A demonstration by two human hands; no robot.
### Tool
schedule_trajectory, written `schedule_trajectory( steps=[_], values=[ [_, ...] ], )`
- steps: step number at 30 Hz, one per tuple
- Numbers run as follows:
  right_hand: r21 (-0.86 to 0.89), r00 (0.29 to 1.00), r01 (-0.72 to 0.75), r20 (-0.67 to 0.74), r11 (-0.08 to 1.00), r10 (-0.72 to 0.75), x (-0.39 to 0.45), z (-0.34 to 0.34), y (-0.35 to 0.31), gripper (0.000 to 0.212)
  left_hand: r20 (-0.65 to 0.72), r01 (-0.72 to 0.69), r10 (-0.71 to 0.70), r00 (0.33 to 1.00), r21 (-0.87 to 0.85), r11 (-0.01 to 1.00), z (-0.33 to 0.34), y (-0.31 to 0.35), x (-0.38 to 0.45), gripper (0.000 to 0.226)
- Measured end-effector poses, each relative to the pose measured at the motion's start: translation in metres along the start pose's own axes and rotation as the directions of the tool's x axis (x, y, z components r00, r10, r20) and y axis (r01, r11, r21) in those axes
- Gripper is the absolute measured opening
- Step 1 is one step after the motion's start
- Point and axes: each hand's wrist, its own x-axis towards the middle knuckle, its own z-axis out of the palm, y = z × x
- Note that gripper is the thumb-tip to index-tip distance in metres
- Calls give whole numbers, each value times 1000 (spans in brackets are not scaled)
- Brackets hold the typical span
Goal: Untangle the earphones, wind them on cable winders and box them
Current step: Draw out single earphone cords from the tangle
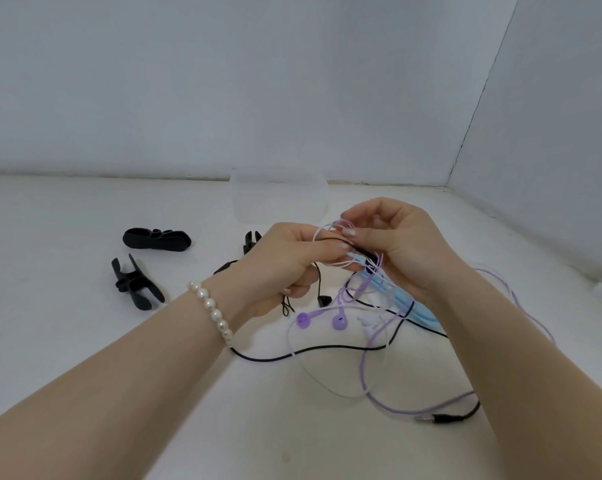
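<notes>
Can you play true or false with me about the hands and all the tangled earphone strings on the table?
1. Both hands are holding the tangle of cables up off the table. True: the left hand and the right hand both pinch it.
2. The two purple earbuds are tucked in the clear box. False: they hang below the hands, and the clear box stands behind the hands.
3. Black cable winders lie on the table to the left. True.
4. A cable is already wound on a winder. False: the winders in view are bare.
5. The pearl bracelet is on the right wrist. False: it is on the left wrist.
</notes>
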Motion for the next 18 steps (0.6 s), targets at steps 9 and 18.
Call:
schedule_trajectory(
  steps=[9, 18],
  values=[
    [-212, 993, 104, -34, 972, -113, -2, 4, 1, 30, -49, -27, 25, 998, -52, 998, -2, 0, 2, 15],
    [-413, 958, -285, -83, 865, 276, -4, 5, -3, 20, -238, -106, 67, 969, -156, 982, -8, -3, 8, 24]
  ],
)
